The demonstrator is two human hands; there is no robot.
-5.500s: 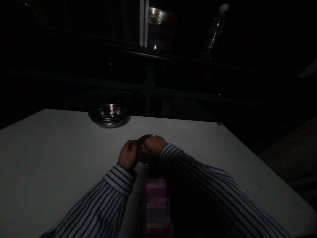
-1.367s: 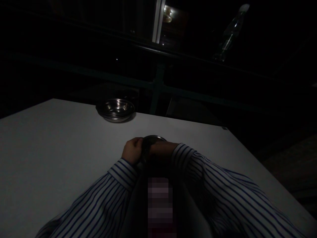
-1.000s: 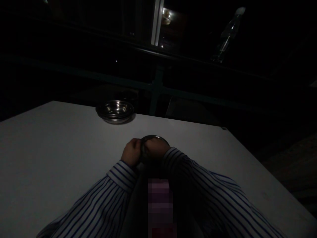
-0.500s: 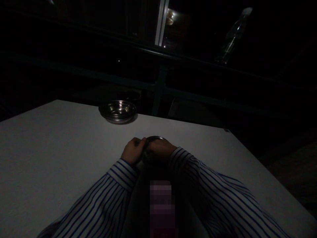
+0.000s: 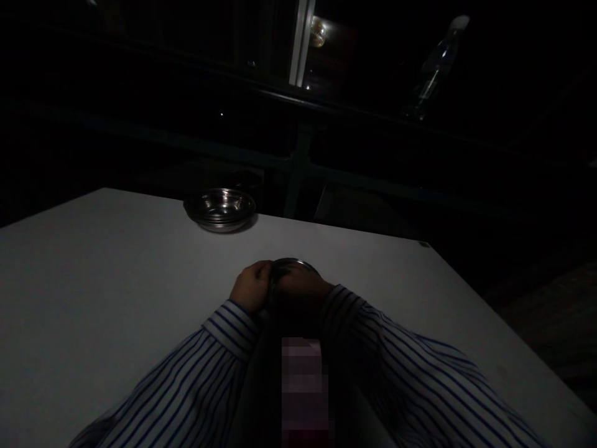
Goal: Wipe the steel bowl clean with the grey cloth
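In dim light, a small steel bowl (image 5: 298,266) sits near the middle of the white table (image 5: 93,280), tilted between my hands. My left hand (image 5: 250,290) is closed on its left rim. Inside the bowl lies my right hand (image 5: 305,287), curled over something I cannot make out. Both my sleeves are white with blue stripes.
A stack of steel bowls (image 5: 220,209) stands at the table's far edge. Behind it runs a dark railing (image 5: 298,168). A plastic bottle (image 5: 433,68) leans on a ledge at the upper right. A bright lamp reflection (image 5: 318,32) shows in the window.
My hands stay on the small bowl; the right hand has shifted a little inside it. The view has swung slightly.
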